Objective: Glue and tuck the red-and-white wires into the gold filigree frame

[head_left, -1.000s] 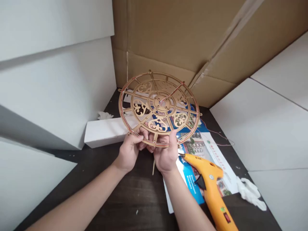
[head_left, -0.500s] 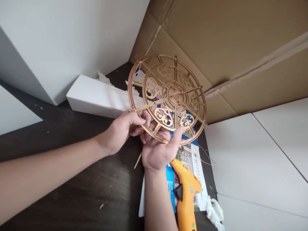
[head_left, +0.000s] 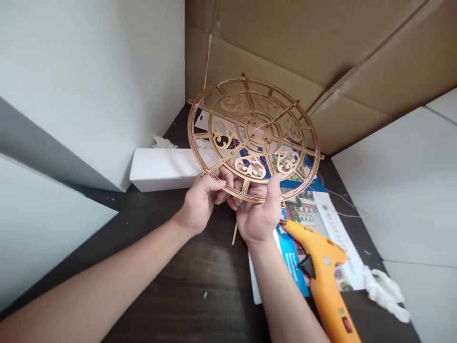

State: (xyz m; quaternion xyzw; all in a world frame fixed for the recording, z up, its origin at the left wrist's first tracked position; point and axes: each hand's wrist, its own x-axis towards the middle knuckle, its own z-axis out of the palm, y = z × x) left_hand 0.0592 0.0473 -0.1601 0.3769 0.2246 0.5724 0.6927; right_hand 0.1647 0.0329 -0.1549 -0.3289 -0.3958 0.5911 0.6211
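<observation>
Both hands hold the wheel [head_left: 270, 131], a gold openwork ring with spokes and scrolls, raised above the dark table [head_left: 185, 290] near the middle of the view. Taking its hub as the clock's centre, the left hand [head_left: 200, 202] pinches the rim at seven o'clock, thumb on top, fingers curled beneath. The right hand [head_left: 259, 216], palm turned up, has the rim between its raised thumb and bent fingers, between five and six o'clock. The fingertips are partly hidden, so I can't be sure whether the two hands touch under there.

A red and white wire [head_left: 282, 113] runs from the hub to the rim at two o'clock, and similar strands follow the rim around.

At five o'clock the orange glue gun [head_left: 323, 257] lies on the brochure [head_left: 294, 267], its nozzle just beside the right hand. A thin stick [head_left: 234, 234] shows between six and seven, close to the same hand. The white box [head_left: 164, 166] lies toward eight, one end behind the wheel, with crumpled tissue [head_left: 164, 142] behind it. A white rag [head_left: 387, 293] lies past the brochure at four. Cardboard [head_left: 271, 38] stands at twelve.
</observation>
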